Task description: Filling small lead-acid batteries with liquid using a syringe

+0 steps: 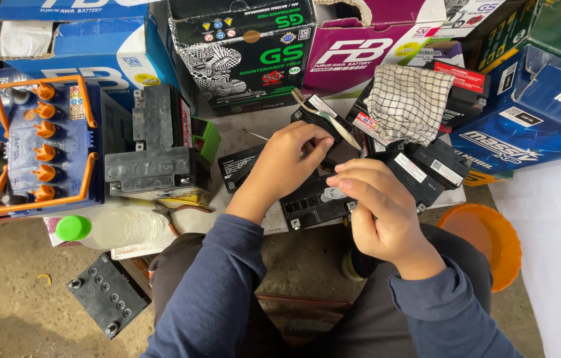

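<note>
**Two hands at work over small black batteries**

Cardboard battery boxes in blue, black, purple and green wall off the far side of a low white work surface (pixel 240 129) set on a dusty concrete floor. Over it the left hand (pixel 290 162) is curled closed, fingertips pinched on something thin and dark; what exactly it pinches is hard to make out, though it looks like a narrow strip or lead. Just beyond those fingertips lies a flat pale stick-like tool (pixel 333 119), slanting away across a small black battery. The right hand (pixel 376 212) sits close beside the left, fingers drawn together with the thumb tucked under, and I cannot tell whether it holds anything. Directly under both hands rests a small black rectangular motorcycle battery (pixel 313 202), its top facing up, close below the right fingertips. Past the right hand, a white checked cloth (pixel 407 99) is draped over more black batteries. Well off to the left of the grip stand a grey-black battery (pixel 151 159) and a blue battery with orange caps and an orange handle (pixel 45 146). Red-handled pliers (pixel 177 213) lie near the left forearm, beside a clear plastic bottle with a green cap (pixel 105 229). An orange plastic bowl (pixel 489 242) sits outside the right wrist.
</note>
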